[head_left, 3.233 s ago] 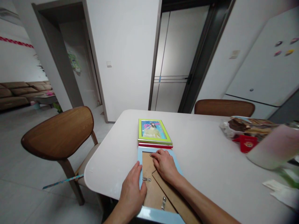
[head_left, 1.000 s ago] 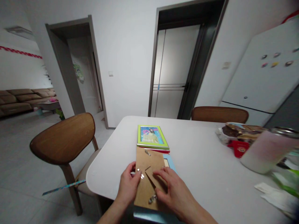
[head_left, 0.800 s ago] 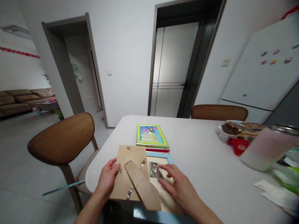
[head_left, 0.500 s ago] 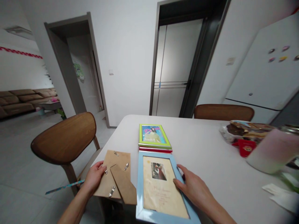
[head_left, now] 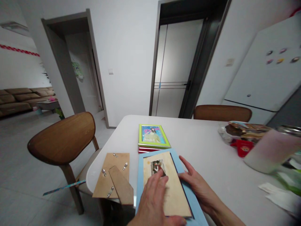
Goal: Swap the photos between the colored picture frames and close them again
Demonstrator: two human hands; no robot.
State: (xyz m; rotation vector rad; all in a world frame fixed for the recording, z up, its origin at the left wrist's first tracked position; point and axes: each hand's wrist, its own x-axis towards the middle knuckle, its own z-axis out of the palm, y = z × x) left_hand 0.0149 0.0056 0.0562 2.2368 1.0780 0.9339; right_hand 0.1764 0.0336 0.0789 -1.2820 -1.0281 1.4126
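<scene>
A light blue picture frame (head_left: 140,175) lies at the table's front edge with a cream sheet (head_left: 177,191) in it, the sheet bearing a small photo. My left hand (head_left: 156,199) rests on the sheet with its fingers spread, over the lower part of the photo. Beside the frame's right edge, my right hand (head_left: 196,182) touches the border with thumb and forefinger apart. To the left lies a brown backing board (head_left: 101,183) with metal clips and a stand flap. Behind the blue frame is a green picture frame (head_left: 154,146), on top of a red one (head_left: 148,150).
On the white table (head_left: 199,141), a pink-white jar (head_left: 270,152), a red packet (head_left: 244,147), a snack bag (head_left: 246,130) and white tissue (head_left: 277,194) stand or lie at the right. Brown chairs are at the left (head_left: 63,138) and far side (head_left: 222,113).
My left hand has let go of the backing board and moved right onto the sheet. The sheet now sits slightly tilted in the blue frame. My right hand remains at the frame's right edge.
</scene>
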